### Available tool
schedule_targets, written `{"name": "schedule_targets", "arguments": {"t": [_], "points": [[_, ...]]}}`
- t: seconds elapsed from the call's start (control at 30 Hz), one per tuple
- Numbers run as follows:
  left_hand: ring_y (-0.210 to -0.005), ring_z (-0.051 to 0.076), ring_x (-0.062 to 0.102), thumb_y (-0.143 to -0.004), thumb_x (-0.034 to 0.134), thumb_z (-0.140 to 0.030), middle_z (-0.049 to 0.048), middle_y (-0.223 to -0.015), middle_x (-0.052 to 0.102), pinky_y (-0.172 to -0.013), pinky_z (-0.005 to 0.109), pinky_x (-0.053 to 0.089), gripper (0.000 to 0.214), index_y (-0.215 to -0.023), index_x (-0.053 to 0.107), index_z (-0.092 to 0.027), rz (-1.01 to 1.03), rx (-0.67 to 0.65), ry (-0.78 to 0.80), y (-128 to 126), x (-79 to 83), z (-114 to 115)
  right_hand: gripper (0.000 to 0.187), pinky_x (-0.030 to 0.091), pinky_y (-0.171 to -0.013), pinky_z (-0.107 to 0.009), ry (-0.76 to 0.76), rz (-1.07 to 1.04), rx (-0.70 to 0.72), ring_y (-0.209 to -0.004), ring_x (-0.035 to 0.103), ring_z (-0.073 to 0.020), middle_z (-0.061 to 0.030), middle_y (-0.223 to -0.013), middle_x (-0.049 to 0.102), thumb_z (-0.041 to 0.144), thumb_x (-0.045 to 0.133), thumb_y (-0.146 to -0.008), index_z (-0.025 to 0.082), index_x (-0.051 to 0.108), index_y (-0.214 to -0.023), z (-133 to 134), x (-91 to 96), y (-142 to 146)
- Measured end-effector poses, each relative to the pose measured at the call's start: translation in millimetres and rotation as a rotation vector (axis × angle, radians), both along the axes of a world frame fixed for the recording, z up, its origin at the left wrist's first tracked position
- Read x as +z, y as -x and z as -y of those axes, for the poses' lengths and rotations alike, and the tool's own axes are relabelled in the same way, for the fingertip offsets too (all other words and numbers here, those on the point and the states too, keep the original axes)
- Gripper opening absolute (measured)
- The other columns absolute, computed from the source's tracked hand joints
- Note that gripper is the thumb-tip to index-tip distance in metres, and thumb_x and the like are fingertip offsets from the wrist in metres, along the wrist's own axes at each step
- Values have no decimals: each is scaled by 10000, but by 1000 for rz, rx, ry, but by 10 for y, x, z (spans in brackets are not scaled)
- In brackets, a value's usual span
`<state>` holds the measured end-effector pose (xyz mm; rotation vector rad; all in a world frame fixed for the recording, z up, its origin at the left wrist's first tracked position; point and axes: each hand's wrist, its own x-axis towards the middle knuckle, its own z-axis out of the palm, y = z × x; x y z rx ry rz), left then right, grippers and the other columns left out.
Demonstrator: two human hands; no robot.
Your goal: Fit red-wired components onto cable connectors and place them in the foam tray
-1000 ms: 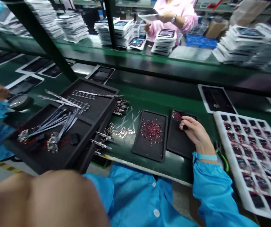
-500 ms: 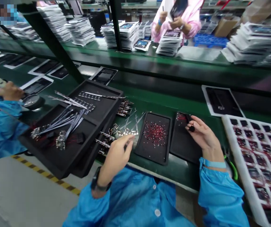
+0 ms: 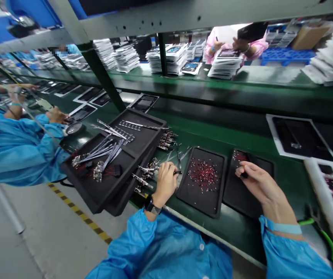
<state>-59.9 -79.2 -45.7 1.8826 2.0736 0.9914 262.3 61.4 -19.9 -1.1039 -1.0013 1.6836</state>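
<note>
My left hand [image 3: 166,183] is closed, fingers curled round a small dark part [image 3: 178,172] whose kind I cannot make out. It is just left of a black tray [image 3: 189,193] holding a scatter of tiny red and white pieces [image 3: 203,173]. My right hand [image 3: 261,184] pinches a small black part [image 3: 244,174], mostly hidden by the fingers, over a second black tray [image 3: 233,197]. A few red pieces [image 3: 239,156] lie at that tray's far end. Small circuit boards with ribbon cables [image 3: 146,178] lie left of my left hand.
Stacked black foam trays [image 3: 96,197] on the left hold ribbon cables [image 3: 108,153]. Green-handled cutters [image 3: 326,236] lie at right beside a white partitioned tray [image 3: 319,193]. A co-worker's sleeve [image 3: 18,151] is at left. A shelf [image 3: 184,83] with paper-wrapped stacks runs behind the bench.
The view has shifted, bringing more of the left side into sight. My left hand has closed on a small dark part. My right hand still pinches the black part.
</note>
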Motion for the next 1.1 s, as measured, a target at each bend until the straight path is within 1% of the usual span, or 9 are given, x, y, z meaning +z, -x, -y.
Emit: {"name": "schedule_targets", "arguments": {"t": [0.1,0.23,0.33,0.43,0.57,0.7,0.83,1.0,1.1], "points": [[-952,223,616,-958,580,-100,55,-946,678,-897,372,485,111,-917,620,-195,221,-32,-96,-47,54,3,354,519,-620,-246,-19,23,73,-666,608,-140,-35,-733,709,414,966,-660,226,824,-924,40,44,72],[-877,181,671,-976,621,-201,54,-979,700,-815,305,515,82,-1049,656,-192,600,22,-216,-131,337,-106,366,544,-713,-280,-69,68,155,-711,675,-165,-73,-788,768,416,952,-698,193,826,-960,164,243,341],[-824,157,682,-987,599,-202,48,-941,696,-801,286,521,124,-1032,714,-189,683,-78,-274,-140,591,-363,337,553,-787,-309,-161,95,195,-761,715,-189,-89,-810,790,418,915,-756,180,820,-974,254,412,619],[-717,129,673,-959,607,-165,42,-892,692,-727,266,518,160,-921,762,-173,734,-230,-233,-135,716,-695,311,562,-780,-322,-227,86,199,-747,728,-194,-84,-809,796,420,884,-793,177,811,-972,293,495,847],[-675,126,694,-907,635,-141,67,-947,711,-656,253,524,123,-906,758,-136,919,-369,-133,-185,660,-960,270,574,-767,-311,-262,100,127,-747,743,-188,-80,-829,803,403,858,-827,181,799,-968,272,449,960],[-796,149,694,-938,651,-209,86,-1009,723,-745,271,540,140,-970,774,-149,873,-434,-102,-263,556,-962,254,572,-744,-287,-259,116,95,-713,734,-167,-78,-845,806,385,852,-836,177,791,-969,236,363,948],[-826,162,656,-936,693,-275,74,-938,723,-718,261,503,144,-902,766,-156,804,-419,-61,-320,523,-936,256,579,-752,-297,-224,127,95,-713,736,-172,-80,-847,807,380,860,-825,175,790,-962,228,316,954],[-691,129,578,-914,710,-236,41,-855,706,-630,252,433,115,-835,744,-160,758,-371,-8,-349,504,-963,266,579,-758,-319,-198,158,116,-734,736,-189,-85,-857,805,386,856,-823,176,790,-972,228,280,974],[-711,135,587,-926,691,-211,39,-870,702,-642,257,433,105,-842,739,-169,728,-392,-13,-343,490,-963,272,556,-747,-312,-188,183,160,-737,721,-187,-80,-842,797,404,839,-836,174,783,-969,229,266,976]]}}
